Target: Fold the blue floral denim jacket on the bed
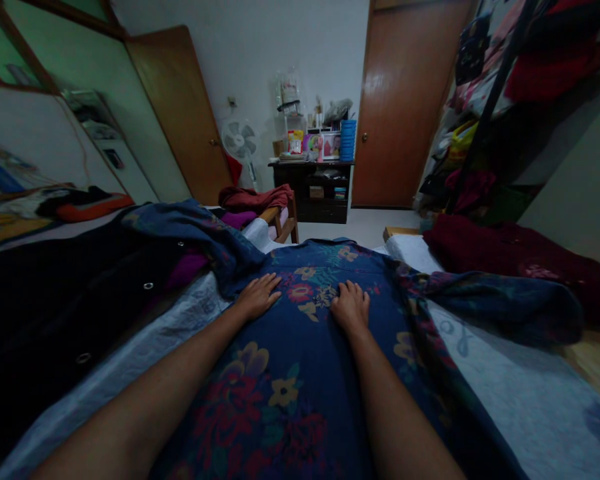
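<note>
A dark blue floral garment [310, 360] lies spread out on a light-coloured sheet [515, 387], its sleeves reaching out to the left and right. My left hand [259, 295] rests on the upper left part of the cloth, palm down with its fingers stretched out. On the upper middle, right of a red flower print, my right hand [351, 305] lies palm down, its fingers slightly bent and a little apart. Neither hand shows anything gripped. The garment's collar is at the far edge, beyond both hands.
Black cloth with metal rings [80, 300] covers the left side. A maroon garment [520, 257] lies at the right. Beyond stand a wooden chair [291, 217] with red cloth, a white fan [241, 140] and a dark cabinet [313, 207]. Clothes hang at the upper right.
</note>
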`<state>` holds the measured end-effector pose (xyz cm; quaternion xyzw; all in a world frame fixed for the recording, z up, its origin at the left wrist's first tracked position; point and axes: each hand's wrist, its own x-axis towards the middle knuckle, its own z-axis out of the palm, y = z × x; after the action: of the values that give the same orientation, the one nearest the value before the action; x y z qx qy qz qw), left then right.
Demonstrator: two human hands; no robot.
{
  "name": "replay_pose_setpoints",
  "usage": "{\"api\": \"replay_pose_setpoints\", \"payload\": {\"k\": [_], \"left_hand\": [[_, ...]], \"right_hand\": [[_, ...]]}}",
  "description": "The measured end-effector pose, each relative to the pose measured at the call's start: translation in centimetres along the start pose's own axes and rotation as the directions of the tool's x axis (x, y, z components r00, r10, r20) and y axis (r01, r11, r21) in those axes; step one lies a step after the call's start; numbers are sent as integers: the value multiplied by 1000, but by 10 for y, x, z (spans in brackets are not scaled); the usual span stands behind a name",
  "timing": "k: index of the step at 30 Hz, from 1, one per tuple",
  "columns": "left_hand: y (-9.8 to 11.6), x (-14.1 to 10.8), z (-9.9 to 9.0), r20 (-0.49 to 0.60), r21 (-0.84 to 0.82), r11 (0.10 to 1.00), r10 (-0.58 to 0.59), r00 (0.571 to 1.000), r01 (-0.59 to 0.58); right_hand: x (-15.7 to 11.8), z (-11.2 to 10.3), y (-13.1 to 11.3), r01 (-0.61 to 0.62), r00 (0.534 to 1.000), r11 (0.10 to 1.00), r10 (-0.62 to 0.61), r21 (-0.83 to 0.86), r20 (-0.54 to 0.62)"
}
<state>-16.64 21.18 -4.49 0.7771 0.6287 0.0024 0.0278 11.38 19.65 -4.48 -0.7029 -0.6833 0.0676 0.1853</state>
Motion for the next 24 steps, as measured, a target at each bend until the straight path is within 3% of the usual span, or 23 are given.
{"api": "replay_pose_setpoints", "payload": {"k": [4,7,11,14,17,19,21,24], "left_hand": [[-6,-8,-11,108,-6,999,-52,993,53],[-7,-9,-20,145,35,977,-212,966,210],[24,-5,-30,64,96,887,-458,887,451],[75,-1,-31,-19,33,927,-373,928,373],[131,1,-23,80,-142,955,-250,965,259],[157,0,-12,92,-216,955,-188,978,204],[170,-3,-1,20,-224,958,-178,984,178],[171,-7,11,-89,-179,974,-155,984,137]], "right_hand": [[1,-3,1,-12,999,1000,12,-3,41],[1,-4,0,-10,998,1000,10,-4,57],[0,-6,0,8,999,1000,-8,2,49],[1,-6,1,3,999,1000,-4,8,50],[4,-5,3,33,998,998,-36,49,52],[7,-3,3,106,992,988,-113,110,58],[8,0,2,214,970,960,-230,180,76],[7,4,0,315,926,922,-350,224,138]]}}
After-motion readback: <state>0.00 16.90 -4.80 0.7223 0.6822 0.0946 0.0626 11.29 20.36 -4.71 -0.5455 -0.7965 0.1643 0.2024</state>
